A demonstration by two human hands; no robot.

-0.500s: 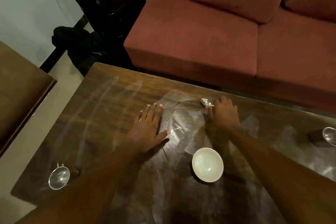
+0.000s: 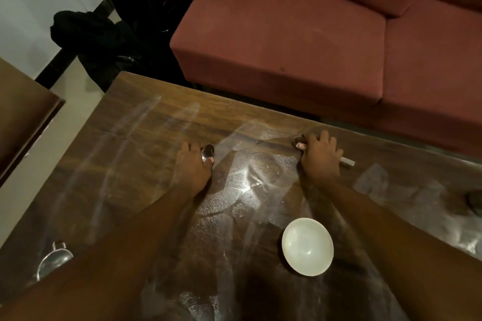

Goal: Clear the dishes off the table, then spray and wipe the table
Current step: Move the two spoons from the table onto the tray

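On the smeared wooden table (image 2: 135, 138) my left hand (image 2: 191, 167) curls its fingers round a metal spoon (image 2: 208, 151), whose bowl shows beside my thumb. My right hand (image 2: 320, 157) grips a second spoon (image 2: 348, 162) near the table's far edge; its handle sticks out to the right and its bowl peeks out at the left. A white bowl (image 2: 307, 249) sits upright and empty between my forearms. A small steel cup (image 2: 53, 260) stands at the near left, partly behind my left arm.
A red sofa (image 2: 300, 41) runs along the table's far side. Dark bags (image 2: 104, 34) stand on the floor at the back left. Another wooden surface (image 2: 23, 107) lies at the left. A dark dish (image 2: 474, 202) is cut off at the right edge.
My left hand lay flat on the table before; now its fingers have curled round a spoon. My right hand has closed more tightly over its spoon.
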